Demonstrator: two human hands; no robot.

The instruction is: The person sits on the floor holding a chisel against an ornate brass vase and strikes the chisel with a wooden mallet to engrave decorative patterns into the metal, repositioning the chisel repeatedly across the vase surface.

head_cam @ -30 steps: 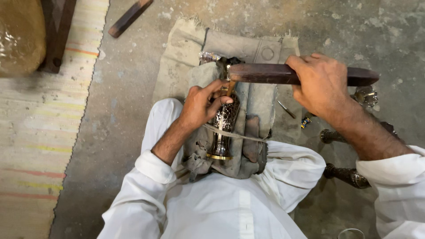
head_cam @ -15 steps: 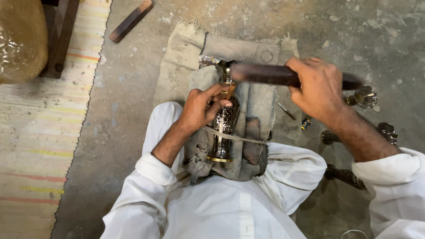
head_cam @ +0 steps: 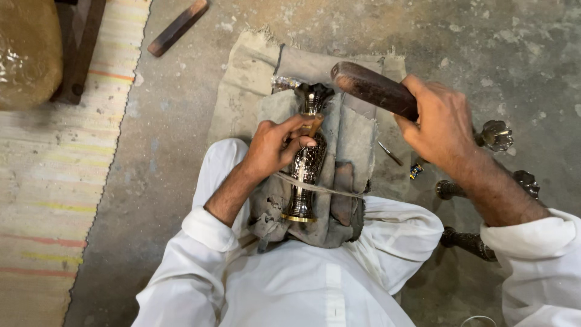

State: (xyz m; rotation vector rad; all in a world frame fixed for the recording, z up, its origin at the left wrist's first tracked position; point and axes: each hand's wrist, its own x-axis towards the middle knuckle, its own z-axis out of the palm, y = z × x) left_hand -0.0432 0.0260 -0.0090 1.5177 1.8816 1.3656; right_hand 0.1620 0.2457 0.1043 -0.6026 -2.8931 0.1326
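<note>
A dark patterned metal vase (head_cam: pixel 305 163) lies on a grey cloth pad (head_cam: pixel 339 151) between my knees, held down by a thin strap (head_cam: pixel 321 188). My left hand (head_cam: pixel 275 145) rests on the vase and pinches a small wooden-handled chisel (head_cam: pixel 313 125) against its upper body. My right hand (head_cam: pixel 439 124) grips a dark wooden mallet stick (head_cam: pixel 372 89), raised above and to the right of the vase's flared mouth (head_cam: pixel 313 94).
Other dark metal vases (head_cam: pixel 493 136) lie on the concrete floor at my right. A small pointed tool (head_cam: pixel 390 152) rests on the cloth. A wooden bar (head_cam: pixel 177 27) lies at the top left, beside a striped mat (head_cam: pixel 48 181).
My right hand has lifted the mallet stick up and tilted it, away from the chisel top. The left hand stays on the vase with the chisel.
</note>
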